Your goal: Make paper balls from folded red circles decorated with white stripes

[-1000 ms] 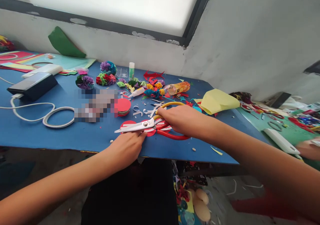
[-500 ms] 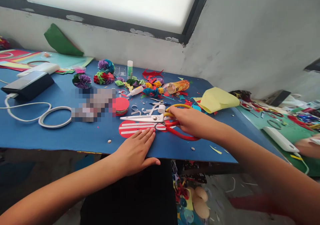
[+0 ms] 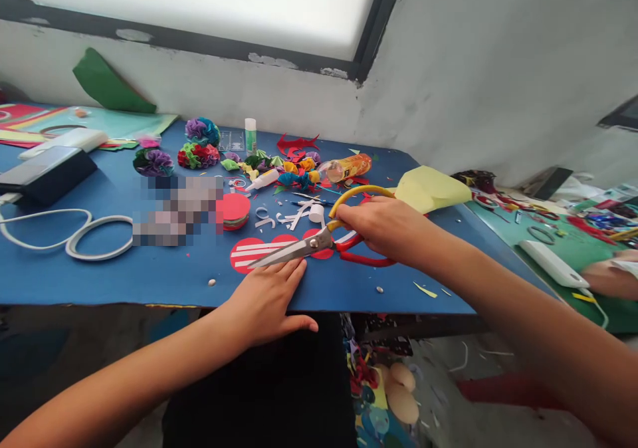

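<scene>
In the head view my right hand [image 3: 386, 225] grips a pair of scissors [image 3: 292, 250] with one yellow and one red handle loop. The blades look closed and point left, slanting down over red paper circles [image 3: 240, 248] that lie in a row with white paper strips across them. My left hand [image 3: 266, 298] lies flat at the near edge of the paper, fingers stretched and thumb apart. Its fingertips are just below the blades; whether they touch, I cannot tell. The blades hide part of the paper.
Behind lie a stack of red-topped paper circles [image 3: 234, 209], curled white paper scraps [image 3: 302, 215], a glue stick [image 3: 250, 135], a bottle [image 3: 346, 167] and yellow paper [image 3: 431, 189]. Pleated paper flowers [image 3: 199, 155] and a white cable [image 3: 100, 255] are left. Another person's hand [image 3: 613, 275] is far right.
The scissors have turned: the tip has dropped toward me and the handles have risen, so the blades now slant across the red circles. My left hand stays flat on the paper.
</scene>
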Demonstrator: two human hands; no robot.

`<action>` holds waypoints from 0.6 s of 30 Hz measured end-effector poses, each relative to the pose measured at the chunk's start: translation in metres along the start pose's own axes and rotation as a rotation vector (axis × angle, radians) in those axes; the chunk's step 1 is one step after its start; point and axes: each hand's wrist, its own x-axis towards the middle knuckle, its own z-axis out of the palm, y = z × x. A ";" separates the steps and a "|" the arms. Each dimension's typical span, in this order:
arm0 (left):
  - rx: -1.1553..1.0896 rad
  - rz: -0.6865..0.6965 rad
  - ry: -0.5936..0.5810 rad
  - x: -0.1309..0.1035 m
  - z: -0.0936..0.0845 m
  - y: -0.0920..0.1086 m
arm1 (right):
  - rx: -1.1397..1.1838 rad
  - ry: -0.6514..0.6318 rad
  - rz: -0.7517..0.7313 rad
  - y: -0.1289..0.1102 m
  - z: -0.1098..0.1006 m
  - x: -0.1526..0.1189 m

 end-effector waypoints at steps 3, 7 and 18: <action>0.041 -0.016 -0.036 0.000 0.000 0.000 | -0.130 0.026 -0.096 -0.002 -0.002 0.003; 0.089 -0.030 -0.028 -0.001 0.003 0.003 | -0.120 0.005 -0.120 -0.004 -0.001 0.003; 0.066 -0.162 0.086 0.022 0.009 0.034 | -0.118 -0.043 -0.127 -0.012 -0.006 0.008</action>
